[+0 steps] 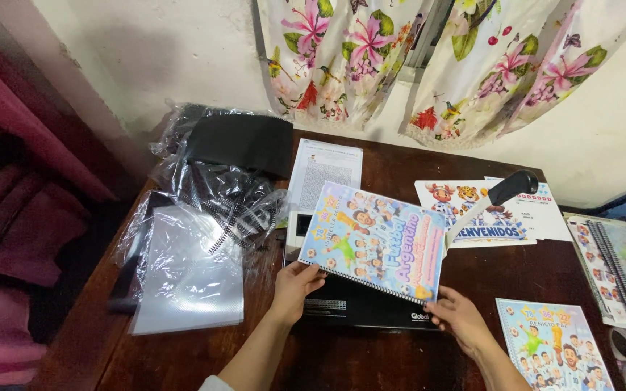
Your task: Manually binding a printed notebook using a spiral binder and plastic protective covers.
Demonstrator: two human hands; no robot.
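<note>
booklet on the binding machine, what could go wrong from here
The left hand and right hand grip only the lower corners of the colourful booklet, so it could tilt and sit crooked on the black binding machine. The raised lever handle stands right beside the booklet's edge and might catch it. The loose clear plastic sheets by the left arm could get nudged toward the table's edge.

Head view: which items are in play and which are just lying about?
In play:
- left hand and right hand holding the spiral-bound booklet
- black binding machine under it
- machine lever

Lying about:
- plastic bag of black binding combs
- clear cover sheets
- printed cover sheets
- second booklet
- floral curtains
</note>
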